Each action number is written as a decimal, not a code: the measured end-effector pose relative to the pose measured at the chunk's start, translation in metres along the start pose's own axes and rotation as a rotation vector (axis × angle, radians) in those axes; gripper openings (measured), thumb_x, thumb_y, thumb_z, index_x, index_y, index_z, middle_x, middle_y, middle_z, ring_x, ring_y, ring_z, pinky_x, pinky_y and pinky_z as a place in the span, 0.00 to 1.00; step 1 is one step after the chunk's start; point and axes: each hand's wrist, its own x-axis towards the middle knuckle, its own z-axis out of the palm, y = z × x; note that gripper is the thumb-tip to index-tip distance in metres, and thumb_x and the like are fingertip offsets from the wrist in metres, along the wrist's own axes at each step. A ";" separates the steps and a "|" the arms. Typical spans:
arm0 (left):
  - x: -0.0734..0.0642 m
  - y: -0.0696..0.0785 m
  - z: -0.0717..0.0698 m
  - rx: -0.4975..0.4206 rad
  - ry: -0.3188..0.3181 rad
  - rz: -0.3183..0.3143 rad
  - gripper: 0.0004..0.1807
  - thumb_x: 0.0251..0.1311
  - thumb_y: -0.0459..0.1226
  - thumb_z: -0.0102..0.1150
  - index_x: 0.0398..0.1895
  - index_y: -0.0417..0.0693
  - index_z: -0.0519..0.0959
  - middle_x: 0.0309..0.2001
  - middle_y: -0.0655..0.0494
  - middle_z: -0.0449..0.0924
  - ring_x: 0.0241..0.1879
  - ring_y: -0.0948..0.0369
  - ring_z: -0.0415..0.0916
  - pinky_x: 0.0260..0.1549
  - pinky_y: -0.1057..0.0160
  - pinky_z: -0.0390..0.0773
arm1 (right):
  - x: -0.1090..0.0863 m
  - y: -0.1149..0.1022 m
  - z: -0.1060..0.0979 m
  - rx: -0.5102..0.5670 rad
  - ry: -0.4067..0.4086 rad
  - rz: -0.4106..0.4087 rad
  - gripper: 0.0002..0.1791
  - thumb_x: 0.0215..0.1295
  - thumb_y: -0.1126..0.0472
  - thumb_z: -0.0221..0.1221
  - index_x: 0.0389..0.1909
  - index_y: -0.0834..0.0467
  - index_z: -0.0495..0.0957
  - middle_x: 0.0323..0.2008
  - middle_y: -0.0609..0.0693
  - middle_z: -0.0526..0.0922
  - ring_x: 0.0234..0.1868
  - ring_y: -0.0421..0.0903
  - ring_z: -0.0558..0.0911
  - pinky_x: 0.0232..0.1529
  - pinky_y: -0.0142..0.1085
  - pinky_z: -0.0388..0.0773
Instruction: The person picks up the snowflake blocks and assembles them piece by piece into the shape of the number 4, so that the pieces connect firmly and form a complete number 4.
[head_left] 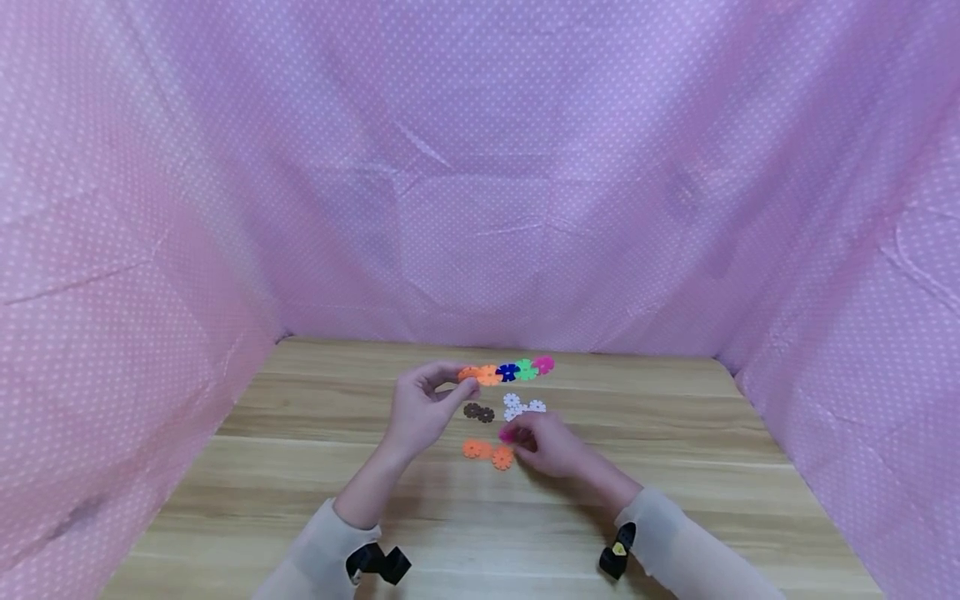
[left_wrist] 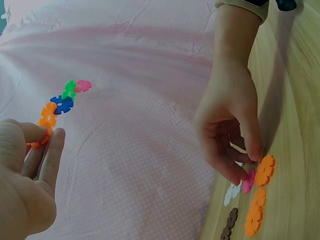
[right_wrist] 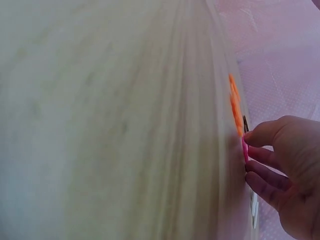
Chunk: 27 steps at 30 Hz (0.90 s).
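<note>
My left hand (head_left: pixel 423 408) pinches the orange end of a chain of notched flower-shaped plastic discs (head_left: pixel 507 372), held up above the table. From that end its colours run orange, dark blue, green and pink, and the left wrist view shows the chain slanting away from the fingertips. Low over the table, my right hand (head_left: pixel 553 444) has a single pink flower disc (left_wrist: pixel 248 181) between thumb and fingers; they partly cover it. Orange discs (head_left: pixel 502 457) lie just beside those fingers. White discs (head_left: pixel 512 401) lie right behind the right hand, which hides some of them.
Brown discs (head_left: pixel 480 412) lie on the wood-grain table (head_left: pixel 300 467) between the two hands. Pink dotted cloth (head_left: pixel 480 208) hangs at the back and both sides of the table. Each wrist carries a black strapped device (head_left: pixel 617 552).
</note>
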 end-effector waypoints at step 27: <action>-0.009 0.009 0.001 -0.012 0.027 0.054 0.09 0.62 0.23 0.68 0.45 0.27 0.84 0.43 0.28 0.86 0.36 0.61 0.90 0.46 0.56 0.94 | -0.005 -0.013 0.004 -0.144 0.003 0.010 0.13 0.69 0.68 0.66 0.53 0.62 0.85 0.47 0.52 0.79 0.42 0.41 0.79 0.43 0.33 0.87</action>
